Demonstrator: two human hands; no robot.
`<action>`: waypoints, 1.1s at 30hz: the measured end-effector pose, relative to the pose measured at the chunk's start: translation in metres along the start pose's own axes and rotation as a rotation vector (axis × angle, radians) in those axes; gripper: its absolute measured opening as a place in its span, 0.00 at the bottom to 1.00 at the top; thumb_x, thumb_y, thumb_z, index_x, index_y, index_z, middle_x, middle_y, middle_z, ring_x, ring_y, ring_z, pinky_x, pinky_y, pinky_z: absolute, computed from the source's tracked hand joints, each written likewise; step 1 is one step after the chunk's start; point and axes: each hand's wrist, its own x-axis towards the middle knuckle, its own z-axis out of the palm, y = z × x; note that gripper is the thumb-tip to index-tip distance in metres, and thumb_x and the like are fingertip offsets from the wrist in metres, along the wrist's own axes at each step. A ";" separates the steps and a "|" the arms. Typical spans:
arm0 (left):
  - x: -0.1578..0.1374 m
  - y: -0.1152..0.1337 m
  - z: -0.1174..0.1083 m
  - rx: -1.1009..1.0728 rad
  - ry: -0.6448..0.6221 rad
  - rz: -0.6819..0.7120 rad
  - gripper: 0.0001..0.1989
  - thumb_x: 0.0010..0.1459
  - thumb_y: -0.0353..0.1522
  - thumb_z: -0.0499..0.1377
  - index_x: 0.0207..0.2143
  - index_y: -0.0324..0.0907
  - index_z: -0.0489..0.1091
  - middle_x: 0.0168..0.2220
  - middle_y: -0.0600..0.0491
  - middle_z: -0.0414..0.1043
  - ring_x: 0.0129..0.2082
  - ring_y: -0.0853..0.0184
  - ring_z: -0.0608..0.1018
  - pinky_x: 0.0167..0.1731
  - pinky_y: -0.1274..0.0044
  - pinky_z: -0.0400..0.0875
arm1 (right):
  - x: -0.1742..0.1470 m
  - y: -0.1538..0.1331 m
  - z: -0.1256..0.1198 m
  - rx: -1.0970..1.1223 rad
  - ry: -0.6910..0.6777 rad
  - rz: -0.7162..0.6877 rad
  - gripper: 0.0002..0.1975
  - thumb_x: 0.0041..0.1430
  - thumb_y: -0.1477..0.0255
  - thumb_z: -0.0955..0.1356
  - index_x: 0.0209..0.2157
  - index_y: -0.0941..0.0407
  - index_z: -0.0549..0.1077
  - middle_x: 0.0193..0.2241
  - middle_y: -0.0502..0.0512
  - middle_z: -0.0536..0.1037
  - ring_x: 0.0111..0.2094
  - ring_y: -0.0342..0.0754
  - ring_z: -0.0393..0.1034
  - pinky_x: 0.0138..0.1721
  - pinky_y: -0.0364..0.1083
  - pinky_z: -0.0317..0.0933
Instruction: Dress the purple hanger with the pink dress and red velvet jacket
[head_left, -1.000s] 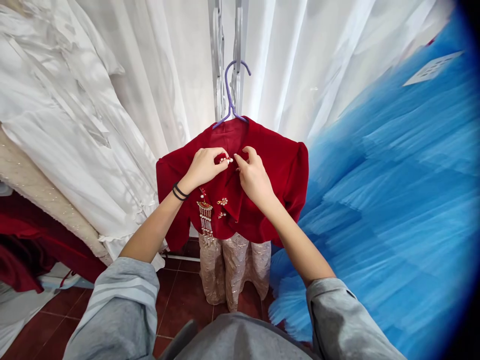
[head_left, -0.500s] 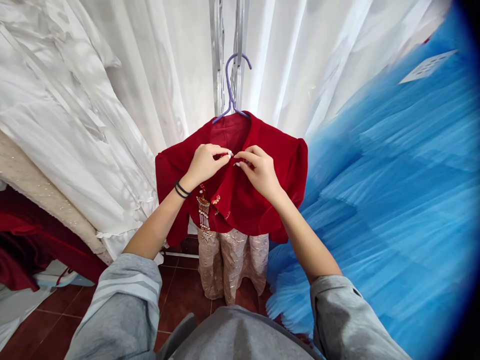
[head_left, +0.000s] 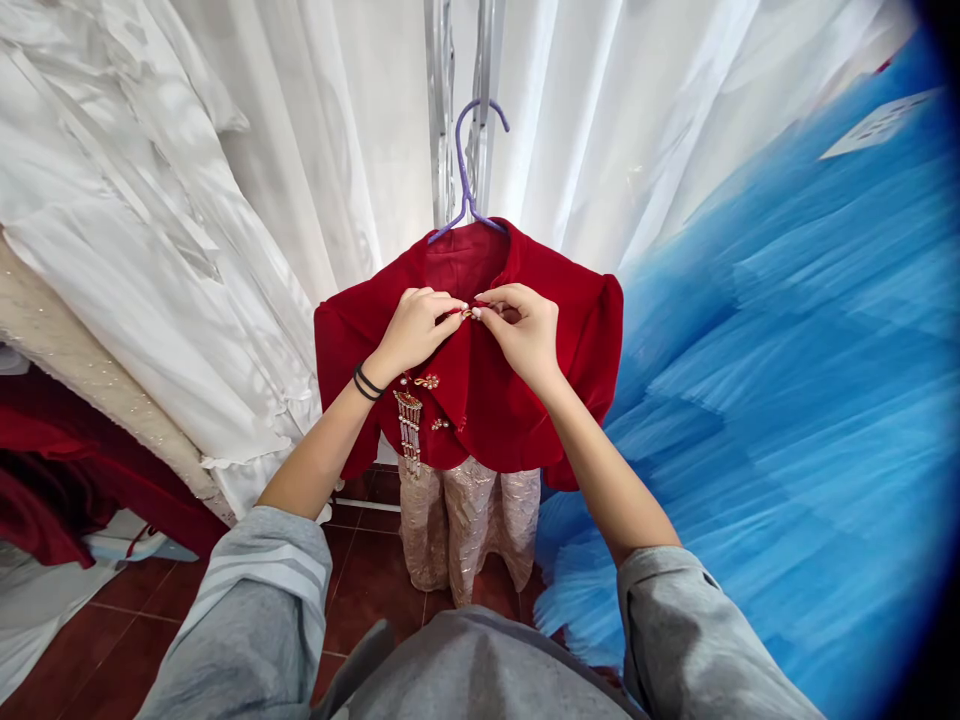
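Item: red velvet jacket [head_left: 517, 400], centre of the frame, hanging from a purple wire hanger [head_left: 466, 165] hooked on a pale upright rail [head_left: 441, 110] at top centre. Short cut, puffed shoulders, stand collar. Gold-and-pearl frog fastenings run down the left front, with a beaded tassel ornament [head_left: 409, 430] dangling at lower left of the chest. A champagne sequinned skirt [head_left: 469, 535] hangs beneath it, down to the dark red floor tiles [head_left: 367, 590].

Hands: the left hand [head_left: 412, 330], black bands at the wrist, and the right hand [head_left: 525, 335] meet at the neckline just below the collar. Both are closed in a fingertip pinch on the top pearl fastening [head_left: 469, 313], each also holding a fold of the front edge.

Handling, by judgement: the cloth is soft and limp, light enough for a thin hanger, and is likely to swing and slide on the wire if tugged. The pile probably marks under hard pressure. The beadwork and tassel look fragile and apt to snag, so best left alone. The soundest hold would be the plain front edges next to the fastening, or the shoulders over the hanger.

Surroundings: white gowns [head_left: 187, 230] at upper left, a blue tulle dress [head_left: 787, 380] filling the right side, more dark red fabric [head_left: 52, 490] at lower left.
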 end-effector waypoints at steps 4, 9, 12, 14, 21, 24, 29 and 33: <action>-0.002 0.002 0.001 0.024 -0.024 -0.013 0.14 0.63 0.33 0.50 0.36 0.43 0.75 0.34 0.52 0.77 0.37 0.62 0.72 0.45 0.67 0.60 | -0.003 0.000 0.005 -0.011 0.058 0.009 0.03 0.53 0.76 0.70 0.30 0.57 0.78 0.28 0.50 0.76 0.26 0.41 0.65 0.30 0.43 0.63; -0.005 0.007 -0.002 0.038 -0.048 0.001 0.14 0.65 0.34 0.47 0.34 0.42 0.72 0.33 0.52 0.75 0.38 0.62 0.72 0.46 0.67 0.59 | -0.007 -0.001 0.010 -0.046 0.113 0.021 0.03 0.52 0.77 0.69 0.28 0.57 0.77 0.27 0.50 0.75 0.25 0.40 0.64 0.29 0.43 0.62; -0.005 0.010 -0.001 0.056 -0.048 -0.011 0.12 0.63 0.35 0.50 0.33 0.42 0.71 0.32 0.52 0.74 0.37 0.62 0.72 0.46 0.67 0.60 | -0.008 0.000 0.013 -0.052 0.134 0.006 0.04 0.52 0.78 0.69 0.28 0.57 0.77 0.27 0.50 0.74 0.25 0.40 0.64 0.29 0.43 0.62; -0.006 0.012 0.001 0.073 -0.032 -0.032 0.11 0.62 0.36 0.52 0.32 0.42 0.71 0.32 0.52 0.74 0.37 0.62 0.72 0.45 0.67 0.60 | -0.008 0.001 0.013 -0.064 0.131 0.007 0.04 0.53 0.79 0.69 0.28 0.57 0.77 0.27 0.49 0.74 0.25 0.40 0.64 0.29 0.43 0.62; -0.004 0.012 0.011 0.075 0.042 -0.065 0.11 0.62 0.32 0.50 0.32 0.43 0.72 0.33 0.52 0.75 0.37 0.62 0.72 0.45 0.68 0.60 | -0.008 0.008 0.008 -0.093 0.066 -0.058 0.04 0.55 0.79 0.69 0.31 0.58 0.77 0.28 0.51 0.73 0.26 0.41 0.65 0.29 0.42 0.62; -0.004 0.012 0.015 0.120 0.085 -0.081 0.11 0.60 0.31 0.51 0.27 0.43 0.69 0.29 0.52 0.74 0.34 0.62 0.70 0.42 0.67 0.60 | -0.007 0.006 0.003 -0.221 -0.056 -0.132 0.07 0.60 0.77 0.67 0.38 0.57 0.77 0.32 0.53 0.71 0.30 0.43 0.65 0.31 0.43 0.62; -0.004 0.016 0.017 0.179 0.107 -0.070 0.13 0.59 0.31 0.52 0.20 0.43 0.61 0.24 0.52 0.70 0.31 0.62 0.69 0.41 0.67 0.60 | -0.007 0.002 -0.001 -0.532 -0.243 -0.176 0.13 0.68 0.74 0.59 0.42 0.54 0.74 0.35 0.56 0.68 0.34 0.45 0.62 0.31 0.43 0.58; -0.005 0.016 0.022 0.177 0.128 -0.083 0.14 0.58 0.31 0.52 0.19 0.43 0.59 0.23 0.52 0.69 0.31 0.62 0.68 0.41 0.67 0.60 | -0.004 -0.001 -0.001 -0.607 -0.321 -0.163 0.14 0.68 0.73 0.56 0.41 0.54 0.72 0.37 0.56 0.67 0.37 0.46 0.60 0.31 0.43 0.56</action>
